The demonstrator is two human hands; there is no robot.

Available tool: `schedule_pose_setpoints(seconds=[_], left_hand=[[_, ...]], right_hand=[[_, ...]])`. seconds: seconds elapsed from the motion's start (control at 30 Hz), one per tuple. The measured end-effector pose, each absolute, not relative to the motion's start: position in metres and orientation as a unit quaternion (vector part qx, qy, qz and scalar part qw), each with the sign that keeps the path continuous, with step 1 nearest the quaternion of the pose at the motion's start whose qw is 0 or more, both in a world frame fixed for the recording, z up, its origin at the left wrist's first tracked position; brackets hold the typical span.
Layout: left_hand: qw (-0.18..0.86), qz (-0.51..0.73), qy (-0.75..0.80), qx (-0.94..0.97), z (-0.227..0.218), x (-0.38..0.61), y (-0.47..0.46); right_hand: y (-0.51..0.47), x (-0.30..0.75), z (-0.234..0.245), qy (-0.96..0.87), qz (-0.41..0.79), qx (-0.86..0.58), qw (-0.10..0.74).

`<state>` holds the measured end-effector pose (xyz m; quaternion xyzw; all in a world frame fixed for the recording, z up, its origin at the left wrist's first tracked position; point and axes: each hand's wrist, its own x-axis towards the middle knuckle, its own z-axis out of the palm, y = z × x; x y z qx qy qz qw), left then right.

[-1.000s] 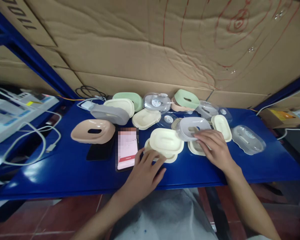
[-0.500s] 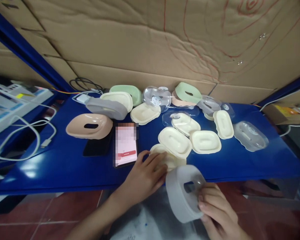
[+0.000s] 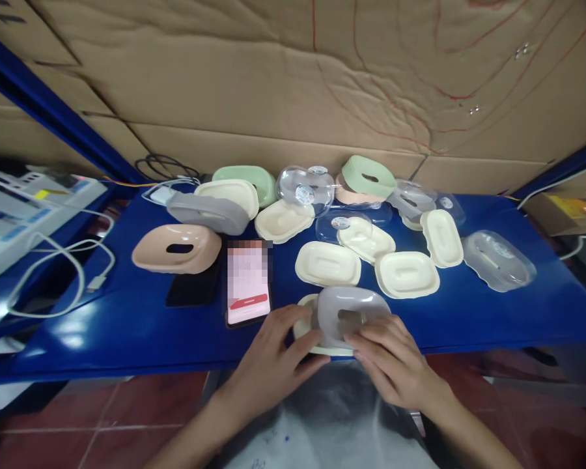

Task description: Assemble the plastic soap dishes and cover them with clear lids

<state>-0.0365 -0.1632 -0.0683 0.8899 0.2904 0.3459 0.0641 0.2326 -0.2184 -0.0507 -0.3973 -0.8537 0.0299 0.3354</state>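
left hand (image 3: pixel 273 355), right hand (image 3: pixel 393 365) – on one grey shell (image 3: pixel 352 305), one cream tray (image 3: pixel 303 316)

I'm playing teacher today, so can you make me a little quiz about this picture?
1. True or false: the grey shell that the right hand touches sits on a cream tray.
2. What lies on the table just beyond the left hand? A) a phone B) a cup C) scissors
3. Fill in: the table is the colour ___.
Key: 1 true; 2 A; 3 blue.
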Motion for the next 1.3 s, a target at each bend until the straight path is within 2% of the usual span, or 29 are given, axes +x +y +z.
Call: schedule_pose_setpoints(seconds=[0.13,0.27,0.5,0.7,0.83,0.93,1.13,1.3], left_hand=[[0.026,0.311,0.286,0.906,-0.068,-0.035,-0.163],[0.04,0.301,0.29,0.908,-0.065,-0.036,-0.163],[-0.014,0.292,0.289,0.912,-0.064,-0.031,-0.163],[0.054,0.291,0.274,0.915,-0.063,-0.031,-0.162],[0.112,0.308,0.273,0.904,-0.063,-0.033,-0.162],[0.123,0.321,0.272,0.899,-0.065,-0.035,-0.162],[0.133,0.339,0.279,0.889,-0.067,-0.037,-0.163],[0.133,0.33,0.28,0.891,-0.067,-0.037,-0.163]], right_hand=[[-0.22,0.213,-0.044,-0.872,-0.004,-0.401,0.282],[-0.218,0.207,-0.049,-0.874,-0.015,-0.4,0.274],[-0.214,0.209,-0.06,-0.889,-0.009,-0.382,0.252],[-0.206,0.242,-0.041,-0.875,-0.001,-0.407,0.262],[-0.173,0.276,-0.013,-0.846,-0.062,-0.47,0.242],[-0.128,0.289,0.002,-0.854,-0.055,-0.474,0.207],[-0.046,0.295,-0.013,-0.864,0.028,-0.492,0.105],[-0.032,0.294,-0.025,-0.867,0.062,-0.473,0.143]])
